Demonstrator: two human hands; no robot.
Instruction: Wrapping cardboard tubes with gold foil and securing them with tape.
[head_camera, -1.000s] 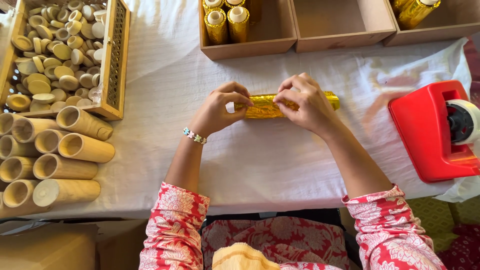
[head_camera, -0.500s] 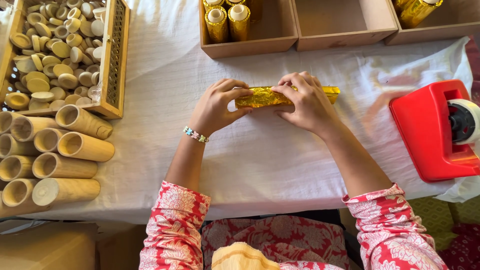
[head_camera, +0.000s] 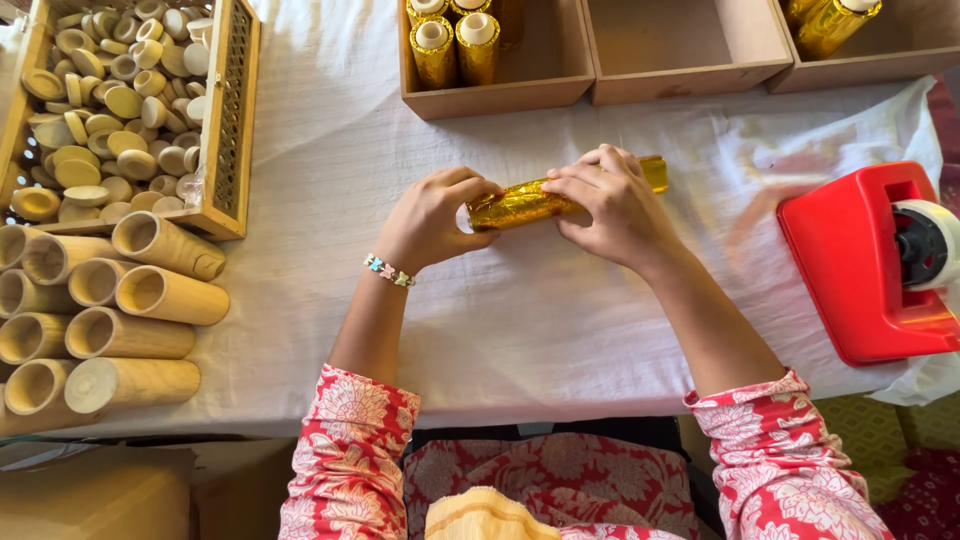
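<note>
- Over on the far left, a wooden tray (head_camera: 236, 120) with a lattice side sits on the white tablecloth (head_camera: 560, 330), packed with small round wooden caps (head_camera: 95, 100).
- Just below it, a stack of plain wooden tubes (head_camera: 120, 320) lies on its side, open ends mostly facing left, right at the table edge.
- Moving toward the middle, the left hand (head_camera: 432, 218) (beaded bracelet (head_camera: 389, 271) on the wrist) is wrapped around the left end of a gold foil-wrapped tube (head_camera: 525, 204), fingers curled over the top and thumb underneath.
- That gold tube lies roughly sideways, tilted up a bit to the right, held just over the cloth near the table's centre. Can't tell if it's touching the cloth.
- The right hand (head_camera: 612, 205) grips the tube's right part, fingers pressed on the foil, with only the tube's far tip poking out past it.
- Up top, three open wooden boxes: the left box (head_camera: 495, 95) has finished gold tubes (head_camera: 455, 45) standing upright, the middle box (head_camera: 690, 75) shows bare wood, and the right box (head_camera: 880, 62) holds more gold ones (head_camera: 830, 20).
- Far right, a red tape dispenser (head_camera: 860, 270) with a roll sits on the cloth, well apart from both hands.
- Bottom edge: red floral sleeves (head_camera: 350, 470).
</note>
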